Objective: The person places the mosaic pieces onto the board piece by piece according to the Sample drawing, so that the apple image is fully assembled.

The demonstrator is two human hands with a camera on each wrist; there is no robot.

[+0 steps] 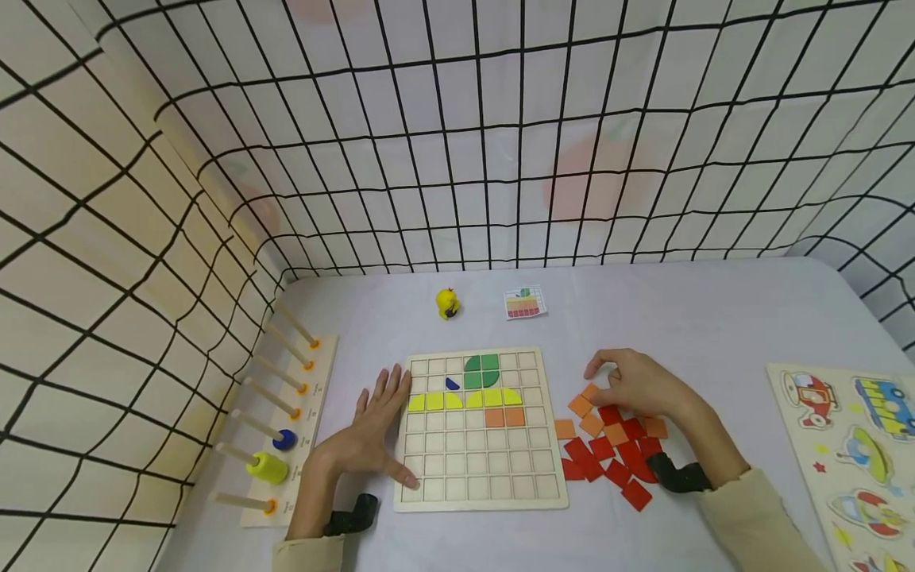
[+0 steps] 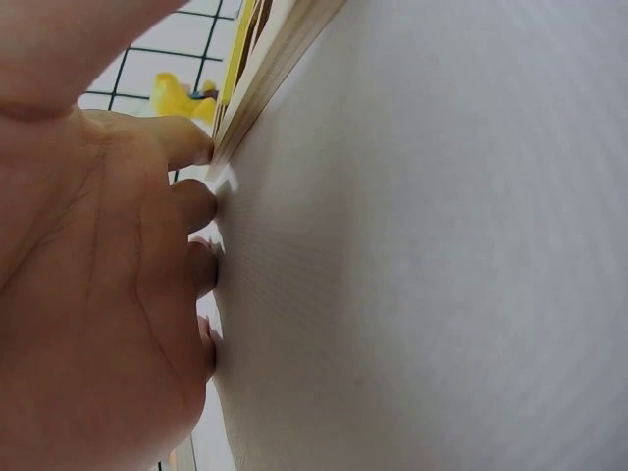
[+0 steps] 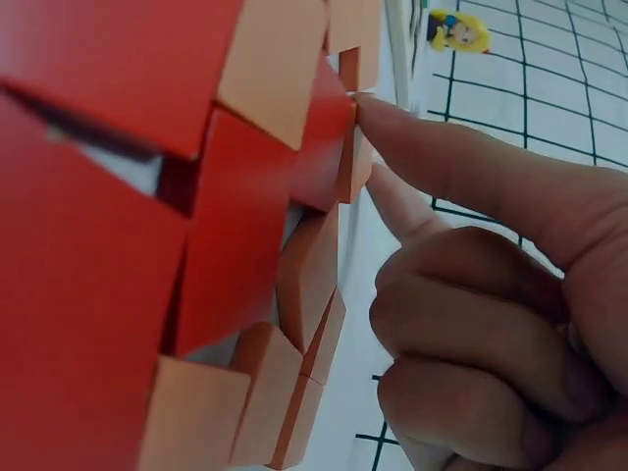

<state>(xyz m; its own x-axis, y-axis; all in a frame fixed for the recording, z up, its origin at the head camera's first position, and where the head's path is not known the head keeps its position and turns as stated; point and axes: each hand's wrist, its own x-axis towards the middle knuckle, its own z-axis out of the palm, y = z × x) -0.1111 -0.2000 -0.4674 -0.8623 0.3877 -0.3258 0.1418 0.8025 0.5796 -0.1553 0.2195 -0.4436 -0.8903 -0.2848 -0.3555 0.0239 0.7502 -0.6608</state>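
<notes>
The wooden grid board (image 1: 479, 465) carries a green leaf shape of several tiles, a small blue piece (image 1: 452, 384), a row of yellow tiles (image 1: 434, 401) and two orange squares (image 1: 504, 417). My left hand (image 1: 372, 429) lies spread along its left edge, thumb on the lower left corner, fingertips on the table in the left wrist view. Over the loose tiles to the right is my right hand (image 1: 639, 383), thumb and index finger apart. Its thumb tip meets an orange tile (image 3: 358, 162) at the pile's far edge; the other fingers are curled.
Red tiles (image 1: 629, 453) and orange ones lie in an overlapping pile. A pattern card (image 1: 525, 303) and a yellow figurine (image 1: 447, 303) stand behind the board. A peg rack (image 1: 307, 429) is at left, a picture puzzle board (image 1: 822, 421) at right. Black netting (image 1: 472, 171) encloses the table.
</notes>
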